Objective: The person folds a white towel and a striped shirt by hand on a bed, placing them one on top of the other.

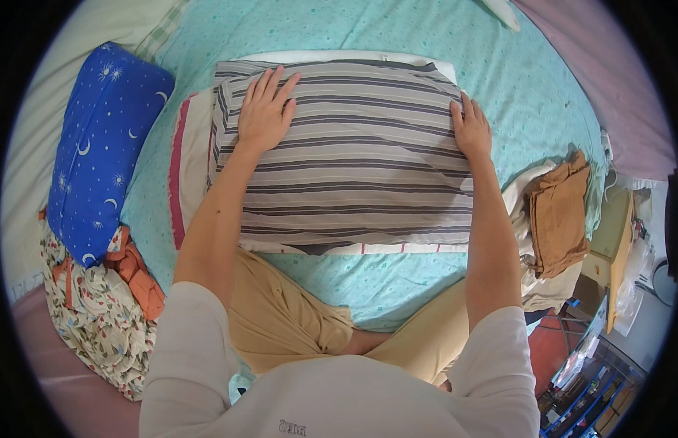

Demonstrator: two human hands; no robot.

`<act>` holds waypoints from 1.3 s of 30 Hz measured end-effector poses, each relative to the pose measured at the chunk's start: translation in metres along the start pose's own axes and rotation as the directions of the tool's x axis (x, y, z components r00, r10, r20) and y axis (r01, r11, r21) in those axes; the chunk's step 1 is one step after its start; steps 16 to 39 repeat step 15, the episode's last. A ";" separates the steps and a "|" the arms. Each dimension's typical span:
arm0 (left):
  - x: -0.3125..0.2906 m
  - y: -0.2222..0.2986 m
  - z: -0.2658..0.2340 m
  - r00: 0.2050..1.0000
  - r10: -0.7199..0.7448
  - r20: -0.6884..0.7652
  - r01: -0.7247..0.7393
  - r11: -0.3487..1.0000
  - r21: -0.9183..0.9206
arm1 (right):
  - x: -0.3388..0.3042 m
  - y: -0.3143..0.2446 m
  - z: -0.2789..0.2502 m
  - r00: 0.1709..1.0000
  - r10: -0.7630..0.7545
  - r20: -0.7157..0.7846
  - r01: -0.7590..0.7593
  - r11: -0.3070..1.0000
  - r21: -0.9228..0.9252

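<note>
A grey striped cloth (353, 160) with dark and pale bands lies spread in front of me, fairly flat with a few soft creases. Beneath it, a white cloth with a red border (180, 175) sticks out on the left and along the near edge, and white fabric shows at the far edge. My left hand (266, 113) rests flat on the striped cloth near its far left corner, fingers spread. At the right edge, my right hand (472, 128) lies over the cloth's side, fingers stretched out. Neither hand grips anything.
A blue pillow (109, 146) with moons and stars lies at the left, against a crumpled floral cloth (98, 314) with orange fabric. Folded brown clothing (561, 215) sits on a pile at the right. Everything rests on a turquoise sheet (543, 95). My crossed legs are close in front.
</note>
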State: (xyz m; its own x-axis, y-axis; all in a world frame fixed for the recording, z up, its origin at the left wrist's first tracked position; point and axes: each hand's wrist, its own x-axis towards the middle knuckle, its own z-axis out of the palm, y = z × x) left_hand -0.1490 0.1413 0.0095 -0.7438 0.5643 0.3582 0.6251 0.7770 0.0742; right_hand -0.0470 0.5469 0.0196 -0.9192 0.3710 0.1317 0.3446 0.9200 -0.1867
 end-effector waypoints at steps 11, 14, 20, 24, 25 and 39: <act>-0.044 0.075 -0.038 0.986 0.076 0.145 -0.055 0.988 -0.143 | -0.109 -0.087 -0.016 0.932 -0.343 -0.116 0.348 0.937 0.031; -0.078 0.042 -0.057 0.983 0.042 0.177 -0.031 0.997 -0.066 | -0.117 -0.010 -0.028 0.976 -0.181 -0.121 0.159 0.973 -0.170; -0.090 0.036 -0.062 0.976 0.043 0.212 -0.030 0.997 -0.065 | -0.120 -0.008 -0.031 0.976 -0.177 -0.124 0.155 0.973 -0.170; -0.090 0.036 -0.062 0.976 0.043 0.212 -0.030 0.997 -0.065 | -0.120 -0.008 -0.031 0.976 -0.177 -0.124 0.155 0.973 -0.170; -0.090 0.036 -0.062 0.976 0.043 0.212 -0.030 0.997 -0.065 | -0.120 -0.008 -0.031 0.976 -0.177 -0.124 0.155 0.973 -0.170; -0.090 0.036 -0.062 0.976 0.043 0.212 -0.030 0.997 -0.065 | -0.120 -0.008 -0.031 0.976 -0.177 -0.124 0.155 0.973 -0.170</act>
